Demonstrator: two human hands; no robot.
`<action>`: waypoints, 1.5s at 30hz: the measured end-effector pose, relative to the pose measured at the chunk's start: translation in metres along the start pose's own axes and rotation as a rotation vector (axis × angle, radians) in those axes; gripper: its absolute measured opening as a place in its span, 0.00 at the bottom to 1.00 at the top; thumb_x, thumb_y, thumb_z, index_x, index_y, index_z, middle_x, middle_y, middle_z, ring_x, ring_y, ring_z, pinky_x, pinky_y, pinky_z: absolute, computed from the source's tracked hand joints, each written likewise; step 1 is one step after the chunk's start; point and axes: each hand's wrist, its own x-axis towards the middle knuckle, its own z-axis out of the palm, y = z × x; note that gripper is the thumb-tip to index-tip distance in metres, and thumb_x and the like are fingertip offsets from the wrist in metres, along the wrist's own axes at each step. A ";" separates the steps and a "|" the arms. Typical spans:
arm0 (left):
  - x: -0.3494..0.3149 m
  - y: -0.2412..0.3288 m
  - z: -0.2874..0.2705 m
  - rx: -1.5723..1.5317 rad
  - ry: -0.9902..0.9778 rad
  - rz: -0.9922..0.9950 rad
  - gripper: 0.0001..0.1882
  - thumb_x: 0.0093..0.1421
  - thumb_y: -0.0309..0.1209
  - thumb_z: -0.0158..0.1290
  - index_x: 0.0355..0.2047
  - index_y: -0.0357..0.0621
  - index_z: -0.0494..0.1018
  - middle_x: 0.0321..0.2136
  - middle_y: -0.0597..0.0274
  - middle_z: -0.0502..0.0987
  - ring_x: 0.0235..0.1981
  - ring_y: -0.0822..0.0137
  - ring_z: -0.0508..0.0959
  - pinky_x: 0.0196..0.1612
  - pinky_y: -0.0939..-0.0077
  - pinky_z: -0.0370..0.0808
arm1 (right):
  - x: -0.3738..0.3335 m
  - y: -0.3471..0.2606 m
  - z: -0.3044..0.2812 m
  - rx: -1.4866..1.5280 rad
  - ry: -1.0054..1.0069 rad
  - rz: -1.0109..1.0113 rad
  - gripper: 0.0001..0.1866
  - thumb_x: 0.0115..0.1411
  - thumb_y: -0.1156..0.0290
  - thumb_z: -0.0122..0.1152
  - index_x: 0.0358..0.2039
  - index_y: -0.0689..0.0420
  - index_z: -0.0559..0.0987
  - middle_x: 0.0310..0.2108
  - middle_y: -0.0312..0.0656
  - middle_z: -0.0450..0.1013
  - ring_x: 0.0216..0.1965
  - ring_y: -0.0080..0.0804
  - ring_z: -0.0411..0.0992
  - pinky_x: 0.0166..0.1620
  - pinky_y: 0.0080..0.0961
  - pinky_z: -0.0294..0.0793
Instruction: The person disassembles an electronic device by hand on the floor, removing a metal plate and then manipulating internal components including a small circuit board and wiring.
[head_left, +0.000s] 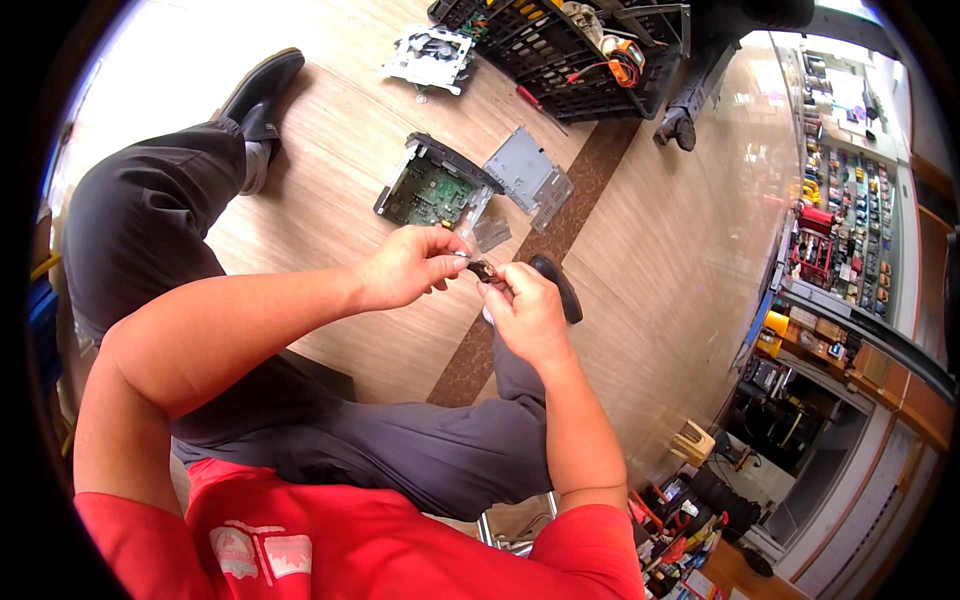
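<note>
Above the floor my left hand [410, 268] and my right hand [525, 308] meet, with fingers closed in a pinch. Between the fingertips is a small dark part [484, 270], gripped from both sides; its exact kind is too small to make out. Just beyond my hands lies an opened car-stereo-like unit [435, 188], its green circuit board facing up inside a metal case with a black front. A flat grey metal cover [522, 170] lies against its right side. Close to my fingers is a small perforated metal piece [492, 234].
A silvery mechanism [432, 58] lies farther off on the floor. Beside it stands a black plastic crate [575, 60] holding an orange meter [626, 60] with a red lead. A red-handled screwdriver [538, 106] rests near the crate. Shelves [850, 220] of goods line the right.
</note>
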 end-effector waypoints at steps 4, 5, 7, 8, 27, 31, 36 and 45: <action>0.002 -0.002 -0.001 0.047 0.033 -0.035 0.12 0.68 0.36 0.48 0.44 0.41 0.73 0.30 0.66 0.76 0.31 0.74 0.76 0.33 0.78 0.74 | -0.001 -0.003 -0.001 0.056 0.011 0.000 0.07 0.56 0.75 0.63 0.33 0.65 0.76 0.29 0.49 0.75 0.29 0.38 0.78 0.33 0.28 0.76; 0.003 -0.006 -0.001 0.037 0.046 -0.028 0.12 0.68 0.36 0.49 0.42 0.41 0.74 0.29 0.65 0.76 0.29 0.74 0.76 0.31 0.77 0.74 | 0.000 -0.003 -0.001 0.056 0.018 -0.012 0.07 0.56 0.76 0.63 0.33 0.65 0.76 0.29 0.48 0.75 0.28 0.37 0.78 0.33 0.28 0.76; 0.004 -0.007 0.000 0.037 0.055 -0.022 0.12 0.67 0.36 0.49 0.41 0.40 0.75 0.28 0.65 0.76 0.28 0.74 0.76 0.29 0.77 0.74 | -0.001 -0.002 -0.001 0.053 0.025 -0.020 0.07 0.56 0.76 0.63 0.34 0.65 0.77 0.29 0.48 0.75 0.28 0.36 0.78 0.33 0.28 0.76; 0.004 -0.007 -0.001 0.046 0.052 -0.023 0.12 0.67 0.36 0.49 0.41 0.40 0.75 0.28 0.65 0.76 0.27 0.74 0.76 0.29 0.77 0.74 | -0.001 -0.002 -0.001 0.052 0.028 -0.024 0.07 0.56 0.76 0.63 0.34 0.65 0.77 0.29 0.48 0.75 0.28 0.36 0.78 0.33 0.27 0.76; 0.003 -0.001 -0.003 0.182 0.009 -0.074 0.12 0.68 0.37 0.48 0.42 0.41 0.74 0.30 0.65 0.77 0.31 0.74 0.76 0.33 0.78 0.74 | 0.000 0.000 -0.001 0.036 0.063 -0.050 0.06 0.56 0.76 0.63 0.33 0.64 0.77 0.28 0.49 0.75 0.29 0.41 0.76 0.33 0.30 0.74; -0.001 0.002 -0.001 0.164 0.006 -0.035 0.12 0.67 0.35 0.50 0.45 0.41 0.74 0.30 0.66 0.76 0.30 0.75 0.75 0.33 0.79 0.73 | 0.000 0.002 0.000 0.025 0.073 -0.060 0.06 0.56 0.75 0.63 0.33 0.63 0.77 0.29 0.50 0.75 0.30 0.45 0.76 0.34 0.32 0.74; 0.002 -0.005 0.001 0.166 0.028 0.017 0.13 0.65 0.31 0.54 0.47 0.40 0.72 0.28 0.68 0.74 0.28 0.77 0.72 0.32 0.80 0.72 | 0.000 0.005 0.000 0.026 0.087 -0.037 0.06 0.57 0.75 0.63 0.33 0.63 0.78 0.30 0.50 0.76 0.31 0.46 0.76 0.35 0.33 0.74; 0.006 -0.011 -0.001 0.190 0.008 0.053 0.12 0.63 0.27 0.55 0.46 0.40 0.72 0.25 0.69 0.72 0.27 0.77 0.71 0.30 0.81 0.70 | 0.001 0.004 0.001 0.040 0.095 -0.029 0.06 0.57 0.75 0.63 0.33 0.63 0.78 0.30 0.49 0.76 0.31 0.45 0.76 0.35 0.33 0.74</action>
